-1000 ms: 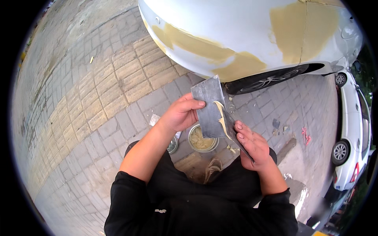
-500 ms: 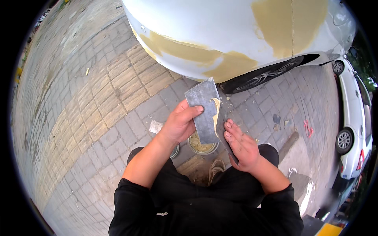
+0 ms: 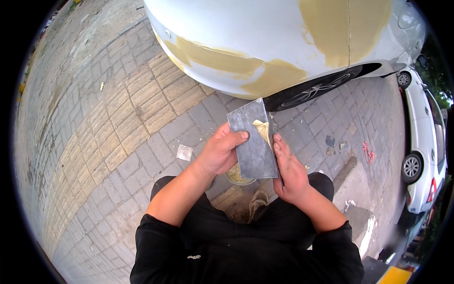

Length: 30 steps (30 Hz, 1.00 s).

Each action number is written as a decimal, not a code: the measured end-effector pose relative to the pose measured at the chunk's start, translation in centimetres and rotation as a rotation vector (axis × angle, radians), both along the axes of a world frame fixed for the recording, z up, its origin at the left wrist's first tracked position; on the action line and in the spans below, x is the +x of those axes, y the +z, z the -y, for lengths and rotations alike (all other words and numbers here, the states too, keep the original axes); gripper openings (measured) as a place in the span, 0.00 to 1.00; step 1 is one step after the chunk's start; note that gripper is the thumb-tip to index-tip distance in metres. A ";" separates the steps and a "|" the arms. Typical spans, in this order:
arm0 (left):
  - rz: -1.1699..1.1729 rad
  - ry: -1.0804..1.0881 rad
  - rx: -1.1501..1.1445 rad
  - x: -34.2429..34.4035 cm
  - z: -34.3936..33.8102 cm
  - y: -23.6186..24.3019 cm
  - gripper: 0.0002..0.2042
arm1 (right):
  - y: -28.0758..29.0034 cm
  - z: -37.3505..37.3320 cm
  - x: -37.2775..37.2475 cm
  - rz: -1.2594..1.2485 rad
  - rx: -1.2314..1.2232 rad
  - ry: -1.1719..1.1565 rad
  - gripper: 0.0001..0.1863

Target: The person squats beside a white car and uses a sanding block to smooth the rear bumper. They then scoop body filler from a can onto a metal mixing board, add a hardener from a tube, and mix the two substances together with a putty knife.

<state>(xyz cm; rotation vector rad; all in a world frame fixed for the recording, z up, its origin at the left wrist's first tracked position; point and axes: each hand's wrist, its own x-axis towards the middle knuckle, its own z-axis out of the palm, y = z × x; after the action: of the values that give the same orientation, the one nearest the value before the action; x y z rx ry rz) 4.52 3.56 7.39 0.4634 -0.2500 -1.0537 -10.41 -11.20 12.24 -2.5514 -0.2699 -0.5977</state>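
Observation:
My left hand (image 3: 218, 154) grips a flat grey rectangular putty spreader (image 3: 255, 158), thumb on top of its face. Near that spreader's right edge sits a folded dollop of cream-yellow putty (image 3: 262, 130). Held in my right hand (image 3: 293, 174) is a second dark spreader (image 3: 271, 127), turned nearly edge-on, its fingers straight along its back. It meets the first spreader's right side. Below my hands a round tub (image 3: 241, 182) with yellowish putty is partly hidden by the spreader. Ahead stands a white car (image 3: 227, 28) with tan putty patches (image 3: 276, 78) on its bumper and side panel.
The car's black wheel (image 3: 314, 92) is just beyond the spreaders. A pale square scrap (image 3: 185, 152) lies on the paving left of me. To the right are a concrete block (image 3: 354, 189), a pink-red strip (image 3: 368, 152) and a parked white car (image 3: 423, 132).
The right spreader has turned from a slant to nearly edge-on against the left one. The putty has been gathered into a folded lump, and the left spreader has shifted slightly right and nearer.

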 end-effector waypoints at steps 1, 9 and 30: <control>0.002 -0.004 0.001 0.0 -0.1 0.0 0.20 | -0.4 0.1 0.1 -0.009 0.024 -0.014 0.34; 0.047 0.095 -0.053 2.0 -0.7 0.8 0.21 | -5.5 3.6 0.1 -0.642 0.315 -0.151 0.29; -0.042 0.261 -0.092 5.0 -0.9 -1.6 0.21 | -30.3 -3.1 3.6 -1.271 -0.434 0.043 0.17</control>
<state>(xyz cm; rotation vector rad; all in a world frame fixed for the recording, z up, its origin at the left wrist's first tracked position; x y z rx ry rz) 9.54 4.45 5.81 0.3790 -0.1938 -0.7926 -6.84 -8.14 -18.06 -2.7415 0.0217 1.2183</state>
